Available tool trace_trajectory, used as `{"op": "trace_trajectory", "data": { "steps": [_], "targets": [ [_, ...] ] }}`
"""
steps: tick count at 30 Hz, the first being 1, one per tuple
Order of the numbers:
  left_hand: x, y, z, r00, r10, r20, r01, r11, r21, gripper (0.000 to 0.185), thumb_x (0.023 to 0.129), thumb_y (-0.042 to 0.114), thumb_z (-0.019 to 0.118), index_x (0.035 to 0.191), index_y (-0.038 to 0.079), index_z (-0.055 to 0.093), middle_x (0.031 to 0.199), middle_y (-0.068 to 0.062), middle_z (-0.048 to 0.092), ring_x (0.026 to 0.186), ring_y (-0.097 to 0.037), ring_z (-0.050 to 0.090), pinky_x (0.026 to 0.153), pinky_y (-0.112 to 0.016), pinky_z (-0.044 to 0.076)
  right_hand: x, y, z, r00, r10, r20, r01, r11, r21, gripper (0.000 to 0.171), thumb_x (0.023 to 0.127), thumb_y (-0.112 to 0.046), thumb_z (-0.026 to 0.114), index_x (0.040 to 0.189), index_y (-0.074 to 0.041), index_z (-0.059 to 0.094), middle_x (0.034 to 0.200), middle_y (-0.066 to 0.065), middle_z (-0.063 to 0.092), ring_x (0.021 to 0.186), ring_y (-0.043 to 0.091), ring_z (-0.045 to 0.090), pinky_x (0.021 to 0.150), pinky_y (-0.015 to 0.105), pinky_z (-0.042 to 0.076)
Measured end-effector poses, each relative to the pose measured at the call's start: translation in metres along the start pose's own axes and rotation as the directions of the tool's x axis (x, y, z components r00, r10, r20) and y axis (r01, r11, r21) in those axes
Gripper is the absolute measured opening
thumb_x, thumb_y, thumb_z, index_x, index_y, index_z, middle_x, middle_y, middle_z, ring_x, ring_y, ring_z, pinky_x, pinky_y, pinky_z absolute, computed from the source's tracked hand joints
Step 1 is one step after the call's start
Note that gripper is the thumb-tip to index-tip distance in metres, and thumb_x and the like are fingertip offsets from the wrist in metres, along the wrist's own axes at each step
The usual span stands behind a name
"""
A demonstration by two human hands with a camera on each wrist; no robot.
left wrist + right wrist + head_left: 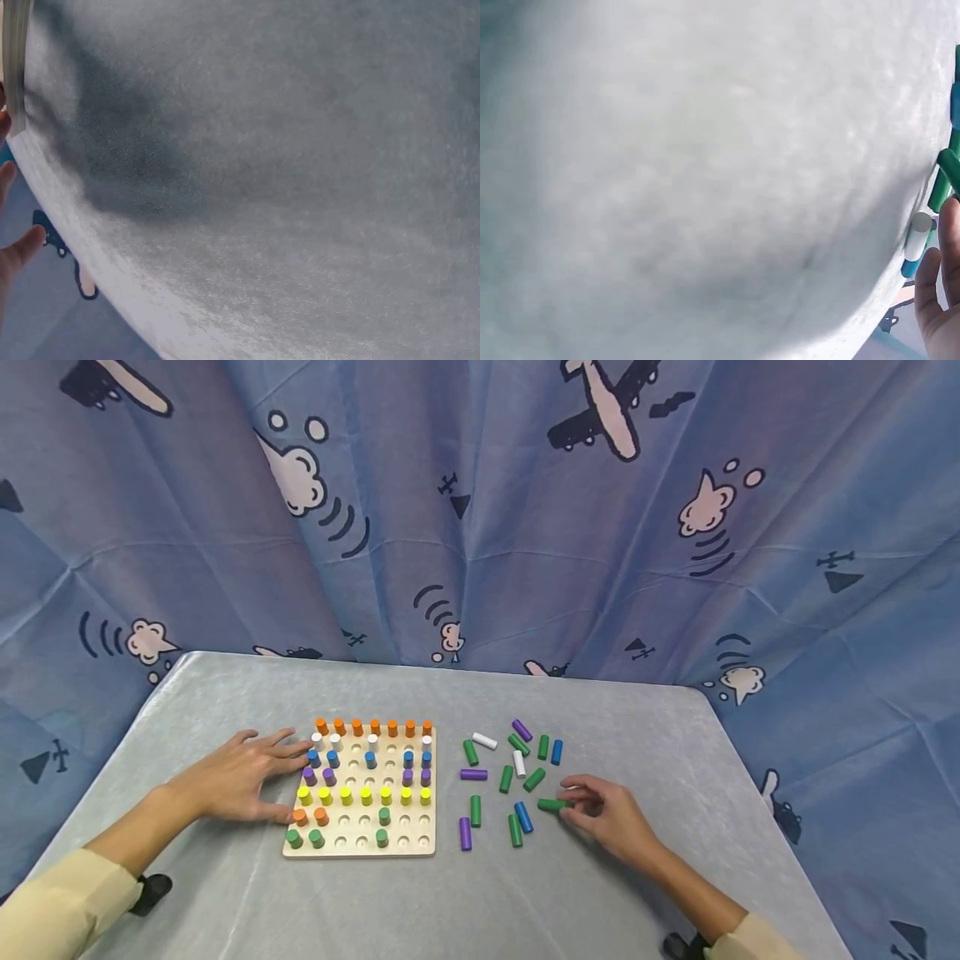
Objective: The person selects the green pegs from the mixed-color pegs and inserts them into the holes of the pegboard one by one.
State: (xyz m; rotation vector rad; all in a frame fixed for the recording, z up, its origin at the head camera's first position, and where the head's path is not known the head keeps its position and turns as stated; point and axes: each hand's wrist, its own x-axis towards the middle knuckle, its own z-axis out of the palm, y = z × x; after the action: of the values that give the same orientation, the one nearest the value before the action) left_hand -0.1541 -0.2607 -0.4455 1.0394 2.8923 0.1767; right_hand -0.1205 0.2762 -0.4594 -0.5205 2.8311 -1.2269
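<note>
A wooden pegboard (352,852) lies on the table with rows of coloured pegs standing in its holes. Orange pegs (375,727) line the far row and yellow pegs (365,797) a nearer one; white, blue, purple, green and more orange pegs leave some holes bare. Along the board's left edge rests my left hand (243,777), fingers spread and thumb beside the near orange pegs. Thumb and fingers of my right hand (611,818) pinch one end of a green peg (552,805), right of the loose pegs. The right wrist view catches fingertips and a held green peg (950,169) at its edge.
Between board and right hand lie several loose green pegs (516,830), with purple pegs (465,833), blue pegs (523,817) and white pegs (485,741) among them. The grey-covered table (337,910) ends at a blue patterned curtain (487,510) behind.
</note>
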Motion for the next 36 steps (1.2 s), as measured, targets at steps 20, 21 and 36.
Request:
{"op": "trace_trajectory", "data": {
  "steps": [20, 21, 36],
  "targets": [
    [-0.001, 0.001, 0.001, 0.999, -0.034, 0.029, 0.035, 0.998, -0.047, 0.096, 0.077, 0.083, 0.055, 0.138, 0.009, 0.061, 0.152, -0.004, 0.047, 0.139, -0.04, 0.04, 0.101, -0.07, 0.034, 0.023, -0.014, 0.01, 0.978, -0.2, -0.059, 0.19, 0.972, -0.135, 0.032, 0.08, -0.004, 0.082, 0.109, 0.0, 0.071, 0.091, 0.001, 0.076, 0.077, 0.006, 0.065, 0.069, 0.037, 0.056],
    [-0.001, 0.001, 0.001, 0.999, -0.033, 0.031, 0.035, 0.998, -0.048, 0.096, 0.077, 0.083, 0.054, 0.138, 0.009, 0.061, 0.152, -0.004, 0.047, 0.14, -0.04, 0.04, 0.101, -0.07, 0.034, 0.025, -0.015, 0.012, 0.975, -0.212, -0.061, 0.202, 0.97, -0.137, 0.031, 0.08, -0.004, 0.082, 0.108, 0.0, 0.071, 0.091, 0.002, 0.076, 0.078, 0.006, 0.065, 0.069, 0.037, 0.056],
    [0.001, 0.002, -0.002, 0.998, -0.037, 0.046, 0.039, 0.997, -0.061, 0.096, 0.076, 0.083, 0.056, 0.137, 0.008, 0.062, 0.151, -0.006, 0.048, 0.139, -0.041, 0.04, 0.099, -0.066, 0.037, 0.048, -0.067, 0.045, 0.959, -0.281, -0.025, 0.281, 0.96, 0.007, 0.027, 0.085, -0.007, 0.078, 0.111, -0.003, 0.07, 0.098, 0.003, 0.076, 0.083, 0.008, 0.068, 0.074, 0.043, 0.058]
  ]
}}
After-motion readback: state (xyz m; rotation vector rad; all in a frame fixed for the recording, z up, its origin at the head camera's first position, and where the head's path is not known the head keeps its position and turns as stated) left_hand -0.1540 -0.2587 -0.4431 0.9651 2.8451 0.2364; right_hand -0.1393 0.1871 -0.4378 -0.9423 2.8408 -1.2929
